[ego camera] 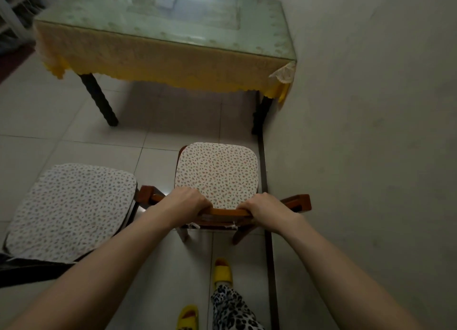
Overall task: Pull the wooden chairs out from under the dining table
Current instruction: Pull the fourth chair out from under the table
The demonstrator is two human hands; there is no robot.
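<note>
Hands, left [186,201] and right [265,207], grip the wooden chair's backrest [228,212], clear of the table [173,40].

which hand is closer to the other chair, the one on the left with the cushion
Left. The left hand grips the backrest end on the side facing the left chair; the right hand grips the far end, nearer the wall.

Home dining corner: glass-topped counter with yellow lace cloth [158,60] pushed against a plain grey wall [371,107], pale tiled floor [61,122], reddish wooden chairs with floral seat cushions [216,173], person in yellow house slippers [222,271].
</note>
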